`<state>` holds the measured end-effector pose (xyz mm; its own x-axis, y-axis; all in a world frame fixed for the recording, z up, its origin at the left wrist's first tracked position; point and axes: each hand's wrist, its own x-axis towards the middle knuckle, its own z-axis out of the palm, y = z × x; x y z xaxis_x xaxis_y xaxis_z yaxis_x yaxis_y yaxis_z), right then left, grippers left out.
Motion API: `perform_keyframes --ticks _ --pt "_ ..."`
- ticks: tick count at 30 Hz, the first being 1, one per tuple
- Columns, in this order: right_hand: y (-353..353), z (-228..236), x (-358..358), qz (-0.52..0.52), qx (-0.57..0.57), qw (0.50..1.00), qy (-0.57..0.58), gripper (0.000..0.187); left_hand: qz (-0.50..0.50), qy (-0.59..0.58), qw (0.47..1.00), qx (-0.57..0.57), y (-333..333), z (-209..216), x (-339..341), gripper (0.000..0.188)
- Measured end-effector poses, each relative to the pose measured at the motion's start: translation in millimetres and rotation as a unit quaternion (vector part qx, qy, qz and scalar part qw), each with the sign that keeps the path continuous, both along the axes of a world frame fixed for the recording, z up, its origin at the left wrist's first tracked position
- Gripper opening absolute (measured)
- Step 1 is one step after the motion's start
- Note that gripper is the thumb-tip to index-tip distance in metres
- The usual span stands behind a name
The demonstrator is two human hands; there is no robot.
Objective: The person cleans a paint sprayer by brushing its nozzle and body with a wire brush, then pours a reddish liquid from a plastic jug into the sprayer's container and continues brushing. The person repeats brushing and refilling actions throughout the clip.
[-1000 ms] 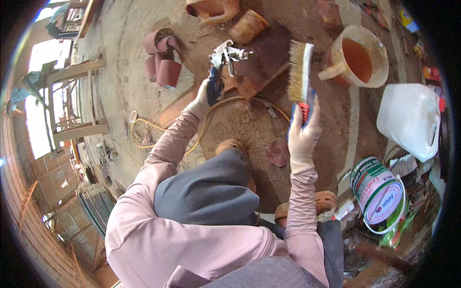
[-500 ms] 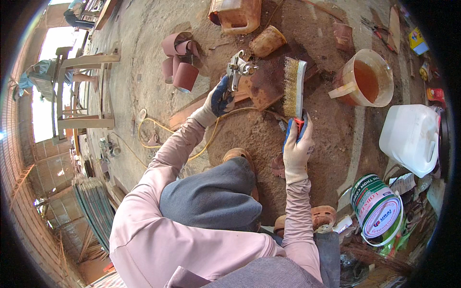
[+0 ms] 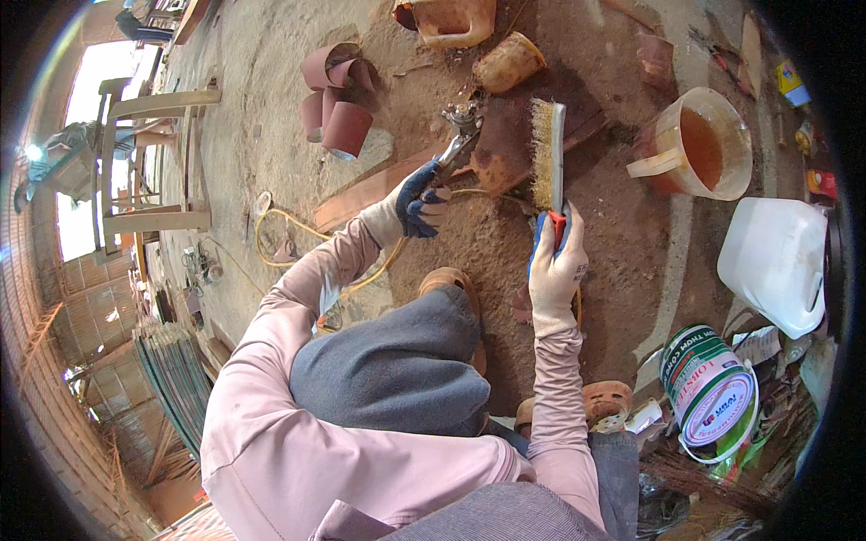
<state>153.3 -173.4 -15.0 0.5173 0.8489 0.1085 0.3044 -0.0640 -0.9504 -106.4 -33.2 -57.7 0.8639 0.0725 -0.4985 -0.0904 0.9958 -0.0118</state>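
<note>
My left hand (image 3: 417,200), in a white glove with blue palm, grips a metal spray gun (image 3: 461,135) by its handle. The gun's head points away from me, over a dark-stained board (image 3: 502,160) on the ground. In my right hand (image 3: 556,266), gloved alike, is a wire brush (image 3: 548,158) with a red handle. Its brass-coloured bristles face left, toward the gun, and the two tools are apart. Beyond them a stained plastic cup (image 3: 511,63) lies on its side.
Rolls of brown sandpaper (image 3: 346,129) lie at the left. On the right are a jug of reddish liquid (image 3: 735,149), a white jerrycan (image 3: 773,261) and a paint bucket (image 3: 699,370). A yellow hose (image 3: 388,268) curves by my left arm. Another person (image 3: 68,153) is near a wooden frame (image 3: 161,221).
My left hand has tilted the spray gun, so its head now points farther away from me. The wire brush has shifted slightly left and toward me. The whole view has moved a little.
</note>
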Motion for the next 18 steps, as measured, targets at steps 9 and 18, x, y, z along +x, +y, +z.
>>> perform_keyframes --ticks 9,18 --pt "-2 -9 7 -0.008 -0.019 1.000 -0.001 0.031 -0.063 0.011 0.997 -0.045 10 24 3 0.069" --pt "-4 -22 13 -0.020 -0.051 0.998 -0.020 0.033 -0.382 0.364 0.639 0.560 92 71 19 0.041"
